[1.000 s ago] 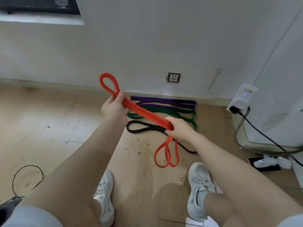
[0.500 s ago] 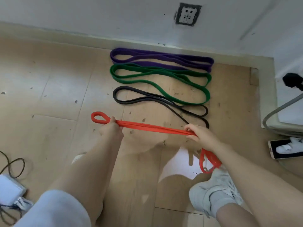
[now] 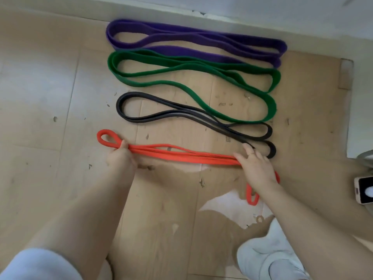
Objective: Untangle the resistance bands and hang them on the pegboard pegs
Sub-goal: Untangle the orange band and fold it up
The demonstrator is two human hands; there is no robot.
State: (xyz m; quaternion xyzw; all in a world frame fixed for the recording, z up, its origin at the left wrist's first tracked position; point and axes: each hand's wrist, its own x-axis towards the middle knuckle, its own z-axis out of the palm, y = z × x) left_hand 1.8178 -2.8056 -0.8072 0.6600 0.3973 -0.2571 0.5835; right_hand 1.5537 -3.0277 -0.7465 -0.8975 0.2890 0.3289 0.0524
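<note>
Two hands were laid on the red band [image 3: 181, 155]: left hand [image 3: 121, 158] gripped it, right hand [image 3: 256, 168] pressed it flat-fingered.

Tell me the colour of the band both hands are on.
Orange-red band, seen in the head view, with the left hand and right hand on it.

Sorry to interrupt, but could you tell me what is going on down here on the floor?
A person is laying resistance bands out in a row on the floor. The left hand grips the red band near its looped end, and the right hand rests with fingers spread on its other end. The purple band, green band and black band lie folded beyond it, toward the wall. Nothing is hung yet; no pegboard is in view.
</note>
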